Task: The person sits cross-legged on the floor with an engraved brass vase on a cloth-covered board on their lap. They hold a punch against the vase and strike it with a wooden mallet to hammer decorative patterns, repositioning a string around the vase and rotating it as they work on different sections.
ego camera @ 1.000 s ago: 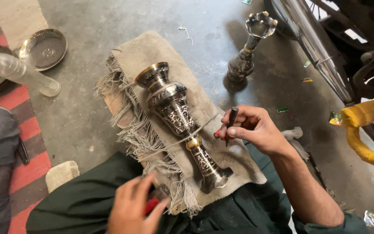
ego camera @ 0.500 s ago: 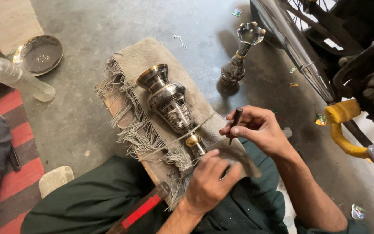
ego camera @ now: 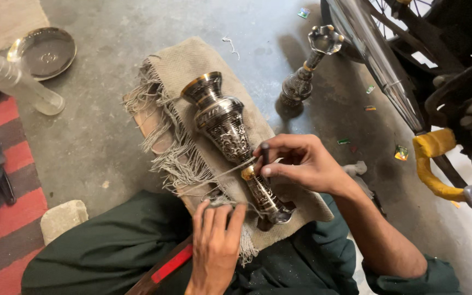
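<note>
Vase: engraved metal vase (ego camera: 226,127) lies on its side along a frayed burlap cloth (ego camera: 192,60), mouth toward the cloth's far edge, foot toward the near edge at the person's lap.
Right hand: right hand (ego camera: 301,164) sits over the vase's narrow stem, fingers pinched shut around a small dark punch tool (ego camera: 265,154), held upright with its tip on the stem by the brass ring.
Left hand: left hand (ego camera: 216,240) at the cloth's near edge, fingers curled down onto the fringe and cloth; whether it grips anything I cannot tell. A red-handled tool (ego camera: 171,264) lies under the wrist.
Surroundings: second metal stand (ego camera: 306,71) upright on the concrete floor beyond the cloth's right edge; round metal dish (ego camera: 43,52) and clear plastic bottle (ego camera: 17,82) well off to the left.
</note>
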